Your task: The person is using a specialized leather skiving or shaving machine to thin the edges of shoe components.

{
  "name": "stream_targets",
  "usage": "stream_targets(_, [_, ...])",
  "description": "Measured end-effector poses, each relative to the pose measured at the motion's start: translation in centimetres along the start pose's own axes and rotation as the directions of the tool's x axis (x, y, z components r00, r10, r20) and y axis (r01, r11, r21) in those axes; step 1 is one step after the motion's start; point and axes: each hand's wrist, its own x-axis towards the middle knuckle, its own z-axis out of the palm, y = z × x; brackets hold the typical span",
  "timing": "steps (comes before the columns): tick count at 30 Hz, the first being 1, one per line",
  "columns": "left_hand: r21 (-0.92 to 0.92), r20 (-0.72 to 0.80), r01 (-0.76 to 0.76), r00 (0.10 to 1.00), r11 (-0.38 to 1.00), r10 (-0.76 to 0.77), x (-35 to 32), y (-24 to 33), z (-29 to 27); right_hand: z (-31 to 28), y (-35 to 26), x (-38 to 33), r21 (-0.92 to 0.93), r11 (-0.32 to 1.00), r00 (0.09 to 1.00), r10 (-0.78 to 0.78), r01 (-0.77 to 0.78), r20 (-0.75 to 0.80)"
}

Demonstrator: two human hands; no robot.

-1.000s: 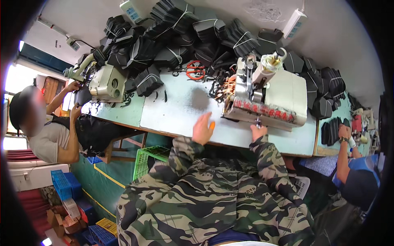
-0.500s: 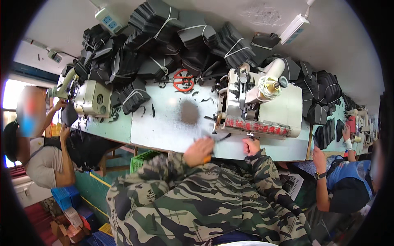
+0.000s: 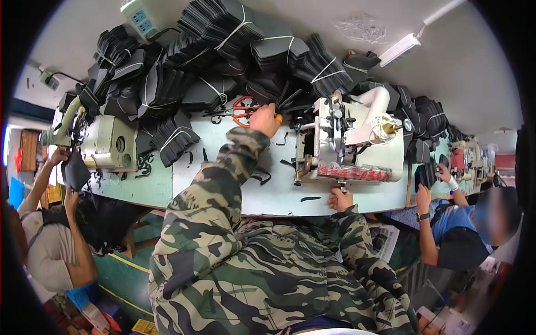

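Observation:
My left hand (image 3: pixel 266 120) reaches over the table to the pile's foot, fingers closed round an orange-handled tool (image 3: pixel 278 118). Only the handle's orange end shows clearly; its kind cannot be made out. Right beside this hand lie scissors with red-orange loop handles (image 3: pixel 241 114), partly covered by it. My right hand (image 3: pixel 340 200) is closed at the table's front edge, just below a small metal knob (image 3: pixel 343 184) on the front of a cream machine (image 3: pixel 363 151). What its fingers hold, if anything, is hidden.
Tied bundles of dark grey sheets (image 3: pixel 218 92) are heaped along the wall. Black scraps (image 3: pixel 310 199) lie on the pale table (image 3: pixel 223 202). Another machine (image 3: pixel 111 142) stands at left. One person sits at each side, each handling dark pieces. Power strips (image 3: pixel 400 50) hang above.
My left hand has moved from the near table edge forward to the scissors and bundles, carrying the orange-handled tool. My right hand stays beneath the knob. The view has shifted slightly.

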Motion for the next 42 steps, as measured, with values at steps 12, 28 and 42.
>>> stream_targets(12, [0.183,0.351,-0.547,0.812,0.817,0.466,-23.8,2.3,0.1,1.1,6.9,-7.1,-0.178,0.968,0.948,-0.119,0.177,0.294])
stream_targets(28, [-0.236,0.321,-0.442,0.805,0.865,0.499,-37.5,19.2,7.1,-8.2,14.2,-15.1,0.532,0.792,0.886,-0.438,0.301,0.151])
stream_targets(42, [-0.232,0.322,-0.356,0.850,0.905,0.417,-33.2,15.2,1.5,-4.6,9.7,-15.2,0.369,0.891,0.896,-0.369,0.265,0.248])
